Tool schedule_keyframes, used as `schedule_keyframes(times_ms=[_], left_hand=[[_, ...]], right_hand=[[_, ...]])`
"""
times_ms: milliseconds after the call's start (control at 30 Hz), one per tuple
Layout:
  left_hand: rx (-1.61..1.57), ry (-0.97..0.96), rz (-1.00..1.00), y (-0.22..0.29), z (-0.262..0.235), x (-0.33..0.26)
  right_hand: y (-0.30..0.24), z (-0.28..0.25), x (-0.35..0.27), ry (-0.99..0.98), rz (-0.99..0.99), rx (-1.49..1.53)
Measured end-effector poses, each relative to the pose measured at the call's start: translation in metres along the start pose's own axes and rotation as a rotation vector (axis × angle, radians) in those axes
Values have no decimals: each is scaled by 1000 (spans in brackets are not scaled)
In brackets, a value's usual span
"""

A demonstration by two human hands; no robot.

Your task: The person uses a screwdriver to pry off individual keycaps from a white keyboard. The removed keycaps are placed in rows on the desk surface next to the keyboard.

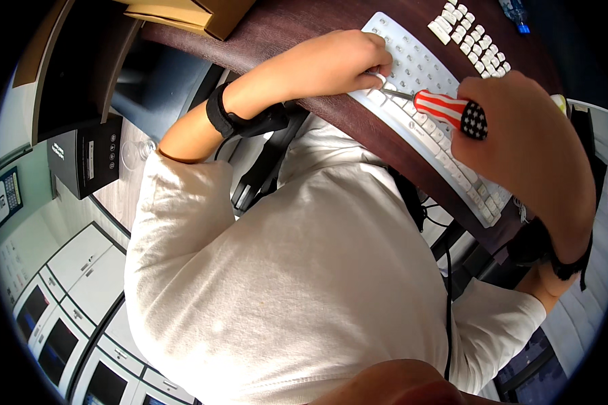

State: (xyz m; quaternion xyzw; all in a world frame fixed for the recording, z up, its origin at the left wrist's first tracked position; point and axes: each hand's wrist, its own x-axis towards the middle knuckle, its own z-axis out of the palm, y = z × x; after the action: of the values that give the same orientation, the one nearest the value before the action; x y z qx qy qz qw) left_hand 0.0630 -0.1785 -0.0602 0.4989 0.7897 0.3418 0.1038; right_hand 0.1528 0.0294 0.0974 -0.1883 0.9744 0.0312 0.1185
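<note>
On the brown desk [277,30], at the person's edge, lies the white keyboard [419,132], slanting down to the right. Its far rows show bare switches [420,59]; the near rows, long bar included, wear their caps. The step in hand looks like prying up a cap near the left end, where the screwdriver [446,112] points its tip. Such a move seems to call for a steady tip under the cap's rim and a gentle lever, with the other fingers clear of a slip.

The right hand [510,128] is closed round the striped handle. The left hand [358,64] has its fingers curled over the left end, thumb and forefinger at a white piece just beside the tip; whether they pinch it, I cannot tell. Beyond the keyboard, loose caps [471,42] stand in rows; a box [189,15] sits farther left.
</note>
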Motion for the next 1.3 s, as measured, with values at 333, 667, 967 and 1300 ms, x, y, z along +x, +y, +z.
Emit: schedule_keyframes(times_ms=[333, 667, 967, 1300], left_hand=[[-2, 72, -48, 1, 3, -17], [46, 63, 2, -1, 7, -10], [115, 123, -69, -7, 14, -16], [26, 86, -10, -4, 9, -11]], right_hand=[[-25, -38, 65, -297, -62, -202], [-25, -48, 58, -302, 65, -149], [-45, -22, 14, -292, -34, -119], [-22, 49, -59, -95, 290, 395]])
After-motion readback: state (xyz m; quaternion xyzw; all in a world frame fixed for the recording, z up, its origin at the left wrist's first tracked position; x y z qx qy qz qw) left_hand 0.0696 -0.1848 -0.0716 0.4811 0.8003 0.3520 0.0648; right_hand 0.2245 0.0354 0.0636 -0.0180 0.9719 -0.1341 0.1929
